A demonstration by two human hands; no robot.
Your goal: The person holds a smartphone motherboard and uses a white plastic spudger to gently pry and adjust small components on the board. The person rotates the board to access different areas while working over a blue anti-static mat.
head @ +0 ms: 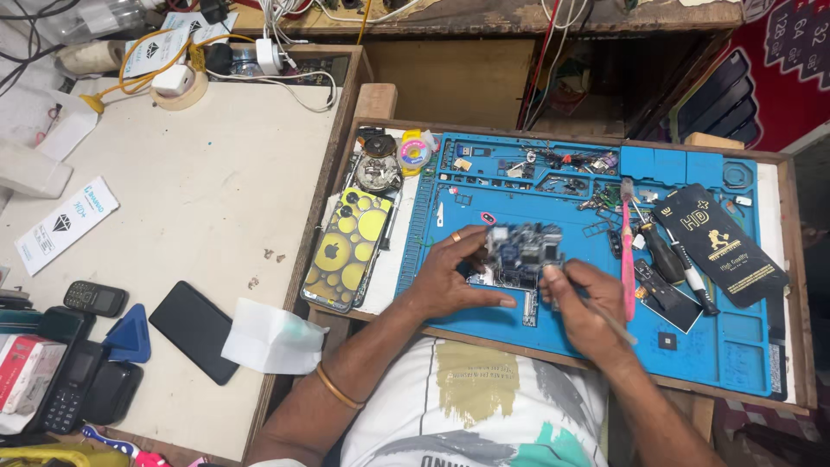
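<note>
A small circuit board [521, 251] lies on the blue work mat [553, 333] in the wooden tray. My left hand [454, 277], a ring on one finger, presses down on the board's left side and steadies it. My right hand [584, 304] grips a thin metal tool [612, 323], tip end toward the board's right edge. The board looks blurred, so its details are unclear.
A phone with a yellow spotted case [344, 248] lies left of the mat. A pink brush [627, 251], screwdrivers [683, 259] and a black packet [722, 246] sit to the right. On the white table are a black phone [195, 330], white tissue [272, 339], keypad phones and cables.
</note>
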